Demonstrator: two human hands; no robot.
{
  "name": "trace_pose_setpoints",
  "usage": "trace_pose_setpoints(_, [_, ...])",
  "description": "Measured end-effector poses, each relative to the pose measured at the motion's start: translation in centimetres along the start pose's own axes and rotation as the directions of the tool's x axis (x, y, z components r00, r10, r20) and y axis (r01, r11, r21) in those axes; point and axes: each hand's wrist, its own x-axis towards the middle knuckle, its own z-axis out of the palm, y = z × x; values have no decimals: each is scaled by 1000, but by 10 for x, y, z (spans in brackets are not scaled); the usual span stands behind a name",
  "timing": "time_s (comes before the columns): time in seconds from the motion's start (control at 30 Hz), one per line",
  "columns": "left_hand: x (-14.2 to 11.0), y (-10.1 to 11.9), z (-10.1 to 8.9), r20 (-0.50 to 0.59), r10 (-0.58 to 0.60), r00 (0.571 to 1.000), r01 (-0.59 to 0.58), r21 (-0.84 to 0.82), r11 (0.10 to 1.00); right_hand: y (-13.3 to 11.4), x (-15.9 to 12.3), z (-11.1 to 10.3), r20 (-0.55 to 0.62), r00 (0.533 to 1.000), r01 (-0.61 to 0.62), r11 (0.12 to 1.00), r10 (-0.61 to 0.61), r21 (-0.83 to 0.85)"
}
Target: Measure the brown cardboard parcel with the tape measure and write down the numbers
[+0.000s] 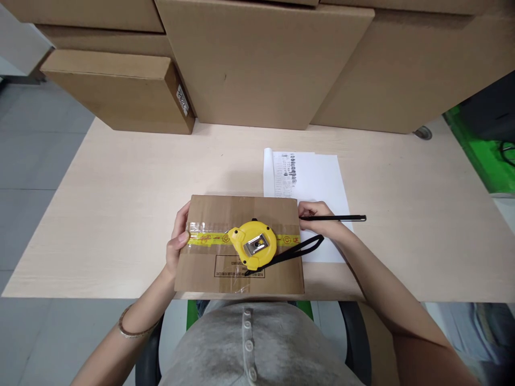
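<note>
A small cardboard box [213, 214] with yellow printed tape across it is in front of me at the table's near edge. My left hand [177, 244] grips its left side, with the thumb on the top edge. On the box lies a yellow tape measure [265, 236] with a metal clip facing up. Its black wrist strap [308, 247] trails past the box's right edge. My right hand [317, 214] is closed at the box's right side, with a black pen [341, 218] in it pointing right. Those fingertips are partly hidden.
Sheets of paper [317, 174] with handwriting and a curled left edge lie under my right hand. Large cardboard boxes [257, 64] stand along the back of the table [132, 198], with a flatter box [116, 96] at back left. A cable hole [422, 133] is at back right.
</note>
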Motion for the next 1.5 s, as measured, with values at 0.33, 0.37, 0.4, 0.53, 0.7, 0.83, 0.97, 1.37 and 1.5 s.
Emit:
trace_pose_setpoints(0.33, [0, -2, -4, 1, -4, 1000, 4, 4, 1000, 1, -2, -2, -24, 1000, -4, 1000, 5, 29])
trace_pose_setpoints(0.37, [0, -2, -4, 0, -7, 1000, 7, 4, 1000, 1, -3, -3, -29, 1000, -5, 1000, 6, 30])
trace_pose_setpoints(0.4, [0, -2, -3, 0, -8, 1000, 8, 4, 1000, 2, -4, -5, -35, 999, -6, 1000, 7, 30])
trace_pose_setpoints(0.53, [1, -2, -3, 5, 0, 1000, 0, 15, 1000, 6, -7, -10, -33, 999, -6, 1000, 7, 26])
trace_pose_setpoints(0.7, [1, -1, -3, -1, -8, 1000, 8, 13, 1000, 8, -5, -10, -8, 1000, 1, 999, -1, 32])
trace_pose_setpoints(0.83, [0, -1, -2, 1, -1, 1000, 1, 5, 1000, 9, -4, -9, -14, 1000, 4, 999, -4, 36])
trace_pose_setpoints(0.97, [-1, -1, -2, 7, -1, 1000, 1, 2, 1000, 8, -4, -7, -22, 1000, 2, 999, -1, 44])
trace_pose_setpoints(1.37, [-1, 1, 0, 7, -26, 1000, 26, -4, 1000, 5, -4, -7, -21, 1000, -11, 999, 12, 45])
trace_pose_setpoints(1.5, [-2, 0, 0, 10, -24, 1000, 24, -5, 1000, 3, -4, -7, -25, 1000, -15, 999, 16, 43])
